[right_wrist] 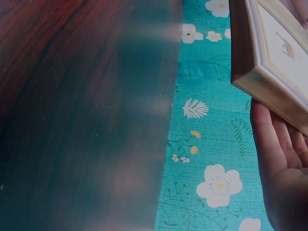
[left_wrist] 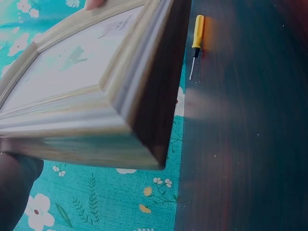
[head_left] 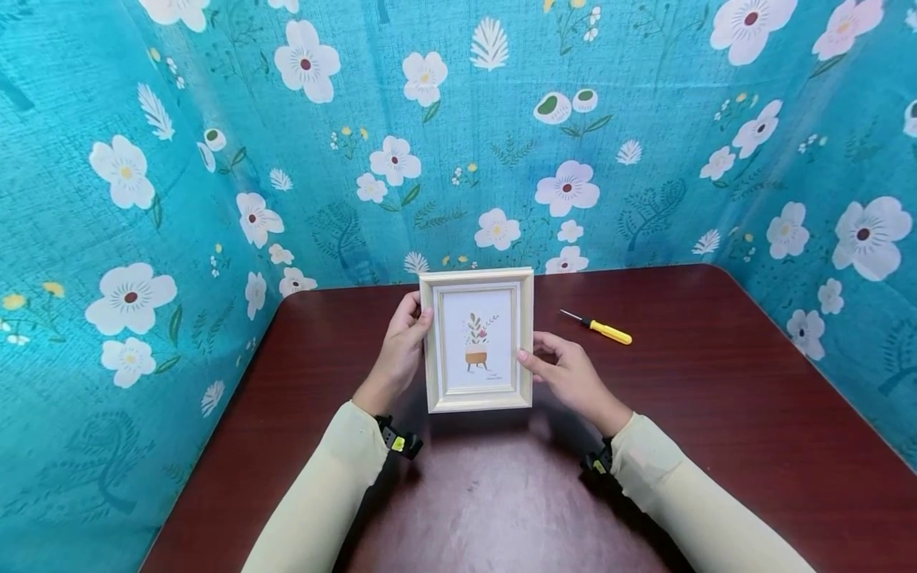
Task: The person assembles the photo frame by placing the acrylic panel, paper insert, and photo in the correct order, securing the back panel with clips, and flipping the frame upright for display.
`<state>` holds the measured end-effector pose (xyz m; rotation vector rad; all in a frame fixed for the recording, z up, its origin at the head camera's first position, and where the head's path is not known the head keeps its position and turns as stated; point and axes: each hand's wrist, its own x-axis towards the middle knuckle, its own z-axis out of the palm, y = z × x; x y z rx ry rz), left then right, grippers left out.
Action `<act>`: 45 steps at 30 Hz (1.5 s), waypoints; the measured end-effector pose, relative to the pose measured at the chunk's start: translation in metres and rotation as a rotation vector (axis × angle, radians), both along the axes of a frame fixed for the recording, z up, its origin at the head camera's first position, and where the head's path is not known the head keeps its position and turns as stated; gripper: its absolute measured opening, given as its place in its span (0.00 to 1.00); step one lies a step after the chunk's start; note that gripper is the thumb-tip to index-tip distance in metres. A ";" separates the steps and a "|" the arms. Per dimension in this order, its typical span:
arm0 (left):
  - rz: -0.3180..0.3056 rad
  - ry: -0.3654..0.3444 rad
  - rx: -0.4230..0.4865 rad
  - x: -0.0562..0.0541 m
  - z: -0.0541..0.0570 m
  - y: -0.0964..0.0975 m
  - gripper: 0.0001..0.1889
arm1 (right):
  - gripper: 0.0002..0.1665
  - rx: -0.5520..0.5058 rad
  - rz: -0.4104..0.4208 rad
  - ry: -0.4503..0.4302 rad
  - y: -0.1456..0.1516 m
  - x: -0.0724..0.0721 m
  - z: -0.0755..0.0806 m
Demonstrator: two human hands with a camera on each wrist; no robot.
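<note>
A cream picture frame (head_left: pixel 478 402) with a print of a potted plant on legs faces the head camera, held upright above the table. My left hand (head_left: pixel 403 342) grips its left edge, thumb on the front and fingers behind. On the opposite side my right hand (head_left: pixel 569 370) holds the lower right edge, its thumb on the front border. In the left wrist view the picture frame (left_wrist: pixel 115 110) shows its deep side and dark lower edge. The right wrist view has the fingers (right_wrist: pixel 269 130) against the side of the picture frame (right_wrist: pixel 269 91).
A screwdriver (head_left: pixel 609 331) with a yellow handle lies on the dark red-brown table (head_left: pixel 716 382), to the right of the picture frame. Blue flowered cloth (head_left: pixel 430 159) hangs around the table's back and sides. Each wrist bears a black camera strap (head_left: pixel 397 438).
</note>
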<state>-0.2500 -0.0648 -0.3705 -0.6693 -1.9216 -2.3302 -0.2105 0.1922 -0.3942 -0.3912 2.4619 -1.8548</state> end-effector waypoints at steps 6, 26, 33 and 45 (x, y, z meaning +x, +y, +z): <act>-0.002 0.006 -0.009 0.002 -0.002 -0.003 0.18 | 0.27 -0.047 0.013 0.008 0.002 -0.010 -0.017; 0.067 -0.050 -0.166 0.011 -0.014 -0.011 0.16 | 0.22 0.007 -0.067 0.086 0.001 -0.009 -0.019; 0.110 -0.113 -0.334 0.014 -0.021 -0.019 0.16 | 0.22 0.010 -0.065 0.102 0.001 -0.009 -0.018; 0.184 -0.102 -0.676 0.016 -0.025 -0.022 0.25 | 0.23 -0.002 -0.070 0.094 0.001 -0.009 -0.022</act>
